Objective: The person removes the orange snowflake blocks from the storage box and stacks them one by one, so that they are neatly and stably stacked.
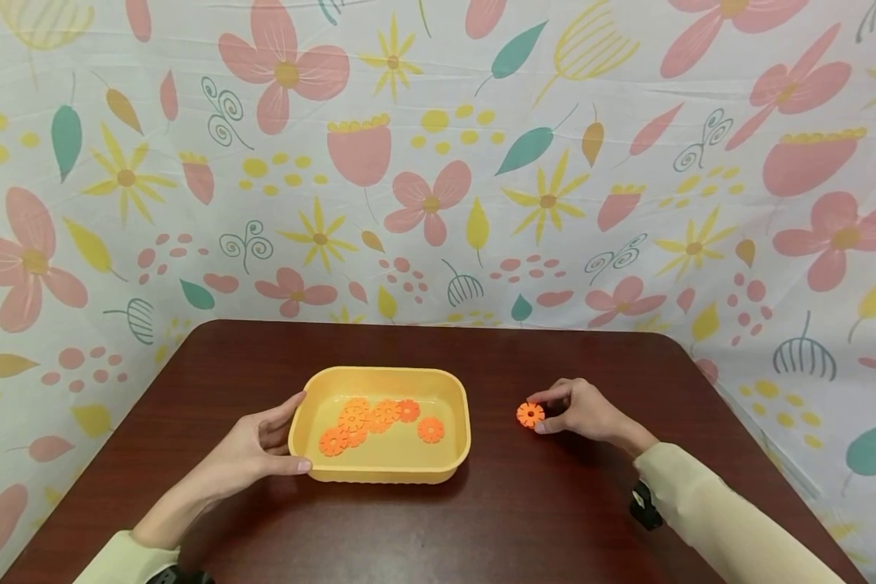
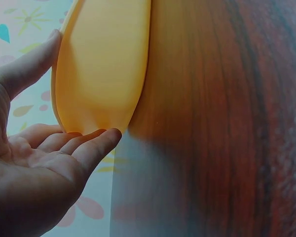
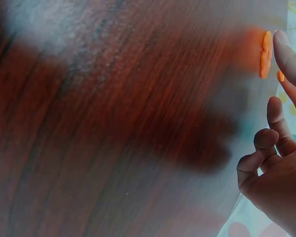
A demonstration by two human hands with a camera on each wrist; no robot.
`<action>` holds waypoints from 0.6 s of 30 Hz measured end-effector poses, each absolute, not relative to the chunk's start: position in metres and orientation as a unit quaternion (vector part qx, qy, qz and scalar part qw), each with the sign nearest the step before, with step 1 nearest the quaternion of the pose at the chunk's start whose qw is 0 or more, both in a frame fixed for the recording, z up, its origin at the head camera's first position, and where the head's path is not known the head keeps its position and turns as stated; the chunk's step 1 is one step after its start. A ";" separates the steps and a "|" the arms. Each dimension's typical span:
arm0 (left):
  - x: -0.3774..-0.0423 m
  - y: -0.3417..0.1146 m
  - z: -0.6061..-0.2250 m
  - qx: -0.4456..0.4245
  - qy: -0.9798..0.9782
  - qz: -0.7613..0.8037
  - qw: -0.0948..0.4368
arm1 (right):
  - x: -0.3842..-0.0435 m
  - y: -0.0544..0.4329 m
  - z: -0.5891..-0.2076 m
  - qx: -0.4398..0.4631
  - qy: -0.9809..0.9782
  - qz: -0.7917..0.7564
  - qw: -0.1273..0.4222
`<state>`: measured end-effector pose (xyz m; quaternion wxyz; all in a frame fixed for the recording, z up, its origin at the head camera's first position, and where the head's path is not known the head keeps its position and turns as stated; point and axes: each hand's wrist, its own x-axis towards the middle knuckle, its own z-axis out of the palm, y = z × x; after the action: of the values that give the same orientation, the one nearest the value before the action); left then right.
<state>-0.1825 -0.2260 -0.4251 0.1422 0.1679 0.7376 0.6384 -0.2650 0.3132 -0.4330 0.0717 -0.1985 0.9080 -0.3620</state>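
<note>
A shallow yellow plastic bin (image 1: 380, 475) stands on the table, with several orange notched discs (image 1: 431, 430) lying in it, some overlapping. At the bin's left end my left hand (image 1: 244, 450) grips it, thumb towards the near corner and fingers towards the far one. The left wrist view shows the same hand (image 2: 44, 163) against the bin's outer wall (image 2: 106, 64). To the right of the bin, my right hand (image 1: 584, 414) pinches one orange notched disc (image 1: 530, 415) between thumb and index finger. That disc (image 3: 265, 55) appears edge-on in the right wrist view, just above the tabletop.
The dark brown wooden table (image 1: 438, 539) reaches back to a flower-printed cloth (image 1: 438, 162) that hangs behind and along both sides. A dark device (image 1: 646, 506) is strapped at the right wrist, over a pale sleeve (image 1: 730, 511).
</note>
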 end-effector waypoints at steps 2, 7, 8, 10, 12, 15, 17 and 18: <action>-0.182 -0.226 -0.425 0.168 0.738 0.638 0.142 | -0.265 0.313 -0.433 -0.197 0.909 -0.361 0.072; -0.182 -0.225 -0.424 0.169 0.738 0.638 0.142 | -0.264 0.311 -0.435 -0.204 0.907 -0.361 0.073; -0.182 -0.225 -0.424 0.169 0.738 0.638 0.143 | -0.264 0.310 -0.435 -0.204 0.908 -0.359 0.072; -0.182 -0.225 -0.424 0.169 0.738 0.638 0.143 | -0.265 0.310 -0.436 -0.207 0.908 -0.357 0.071; -0.182 -0.225 -0.424 0.169 0.737 0.638 0.143 | -0.265 0.311 -0.436 -0.210 0.909 -0.354 0.070; -0.182 -0.225 -0.424 0.169 0.737 0.639 0.142 | -0.266 0.312 -0.436 -0.211 0.911 -0.347 0.069; -0.182 -0.226 -0.424 0.169 0.736 0.640 0.142 | -0.266 0.313 -0.437 -0.213 0.912 -0.343 0.068; -0.182 -0.226 -0.424 0.169 0.736 0.640 0.143 | -0.267 0.313 -0.437 -0.213 0.914 -0.340 0.067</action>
<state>-0.1819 -0.2256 -0.4244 0.1428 0.1687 0.7359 0.6400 -0.2666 0.3127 -0.4374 0.0669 -0.2128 0.9136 -0.3400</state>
